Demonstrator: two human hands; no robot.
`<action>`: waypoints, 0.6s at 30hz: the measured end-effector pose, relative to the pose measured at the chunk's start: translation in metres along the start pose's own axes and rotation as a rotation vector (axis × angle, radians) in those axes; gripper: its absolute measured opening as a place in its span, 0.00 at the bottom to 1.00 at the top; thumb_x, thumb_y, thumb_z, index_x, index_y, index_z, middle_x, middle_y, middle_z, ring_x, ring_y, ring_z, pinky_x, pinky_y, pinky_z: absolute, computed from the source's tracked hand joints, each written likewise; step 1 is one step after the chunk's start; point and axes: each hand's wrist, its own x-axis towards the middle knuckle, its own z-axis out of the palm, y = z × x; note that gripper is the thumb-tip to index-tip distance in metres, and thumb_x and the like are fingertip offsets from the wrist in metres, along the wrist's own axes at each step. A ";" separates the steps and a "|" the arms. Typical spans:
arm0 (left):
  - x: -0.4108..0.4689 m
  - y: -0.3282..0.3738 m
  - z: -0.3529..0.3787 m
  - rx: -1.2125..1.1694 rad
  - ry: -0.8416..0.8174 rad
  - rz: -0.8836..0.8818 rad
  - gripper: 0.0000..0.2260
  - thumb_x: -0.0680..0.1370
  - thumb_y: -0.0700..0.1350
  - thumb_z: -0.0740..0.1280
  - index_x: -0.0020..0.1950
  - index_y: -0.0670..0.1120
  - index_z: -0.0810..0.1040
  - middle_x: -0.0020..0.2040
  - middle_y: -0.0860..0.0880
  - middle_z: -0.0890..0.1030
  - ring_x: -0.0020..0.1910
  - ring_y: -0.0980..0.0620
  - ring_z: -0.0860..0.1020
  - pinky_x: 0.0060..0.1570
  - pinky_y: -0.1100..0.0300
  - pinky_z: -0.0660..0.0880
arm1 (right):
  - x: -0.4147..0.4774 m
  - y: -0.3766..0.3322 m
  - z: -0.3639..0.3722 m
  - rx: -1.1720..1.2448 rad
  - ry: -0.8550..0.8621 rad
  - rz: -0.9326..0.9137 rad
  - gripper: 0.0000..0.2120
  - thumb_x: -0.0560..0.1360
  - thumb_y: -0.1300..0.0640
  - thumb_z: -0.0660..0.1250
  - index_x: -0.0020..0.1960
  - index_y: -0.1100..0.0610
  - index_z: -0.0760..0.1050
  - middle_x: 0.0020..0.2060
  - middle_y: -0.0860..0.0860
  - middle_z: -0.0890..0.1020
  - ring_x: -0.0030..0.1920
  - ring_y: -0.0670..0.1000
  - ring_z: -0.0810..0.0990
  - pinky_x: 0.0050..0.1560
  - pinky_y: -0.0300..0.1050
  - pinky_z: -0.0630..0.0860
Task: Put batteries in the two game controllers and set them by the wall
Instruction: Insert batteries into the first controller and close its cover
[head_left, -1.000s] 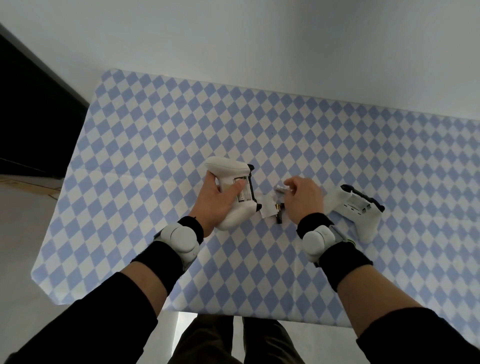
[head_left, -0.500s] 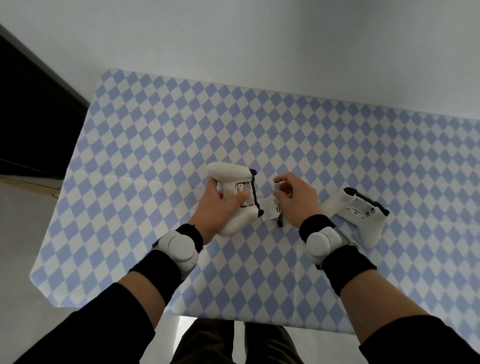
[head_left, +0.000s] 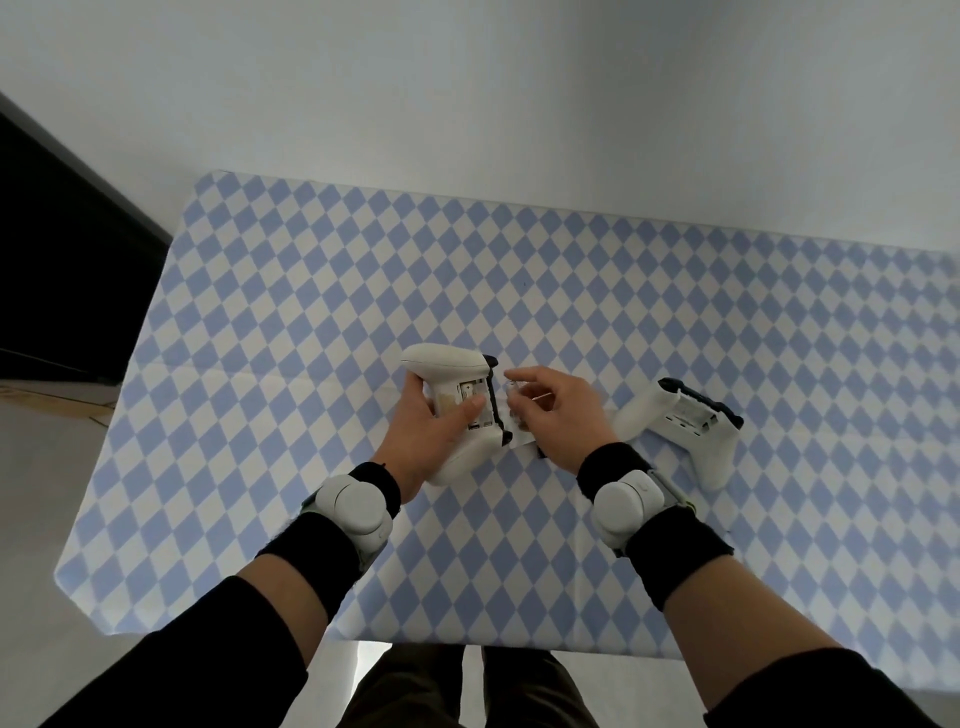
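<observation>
Right hand lifts off the table toward the open battery bay

The right hand (head_left: 553, 410), which a second ago was low on the blue-and-white diamond-patterned tablecloth (head_left: 311, 291), has risen with fingertips pinched on a small pale object, probably a battery, though it is too blurred to confirm, and now hovers just beside the white game controller turned back-up (head_left: 457, 410). The left hand (head_left: 434, 436) still clasps that controller near the table's middle, thumb pressed beside its uncovered compartment. The second white game controller (head_left: 691, 431) lies untouched toward the right edge, also back-up. Loading looks about to begin; neither controller is by the wall yet.
</observation>
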 end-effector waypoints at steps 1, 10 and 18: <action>0.001 0.000 0.000 -0.001 -0.005 0.000 0.24 0.79 0.47 0.76 0.70 0.57 0.69 0.59 0.47 0.86 0.54 0.49 0.88 0.53 0.48 0.85 | 0.000 -0.003 0.001 0.016 -0.008 0.003 0.12 0.77 0.54 0.71 0.61 0.51 0.80 0.42 0.49 0.85 0.42 0.48 0.85 0.50 0.47 0.83; -0.003 0.000 -0.001 -0.040 -0.016 0.003 0.23 0.82 0.49 0.72 0.73 0.53 0.67 0.60 0.47 0.86 0.52 0.52 0.88 0.47 0.56 0.85 | -0.007 -0.019 0.013 0.029 0.045 0.032 0.06 0.73 0.49 0.75 0.41 0.51 0.84 0.35 0.46 0.86 0.38 0.45 0.85 0.44 0.43 0.84; -0.001 -0.005 -0.001 -0.049 -0.009 -0.007 0.24 0.80 0.49 0.75 0.71 0.55 0.68 0.60 0.45 0.86 0.54 0.48 0.88 0.49 0.50 0.86 | -0.007 -0.013 0.026 0.068 0.040 0.009 0.05 0.74 0.58 0.73 0.48 0.53 0.86 0.40 0.46 0.87 0.42 0.44 0.86 0.50 0.48 0.84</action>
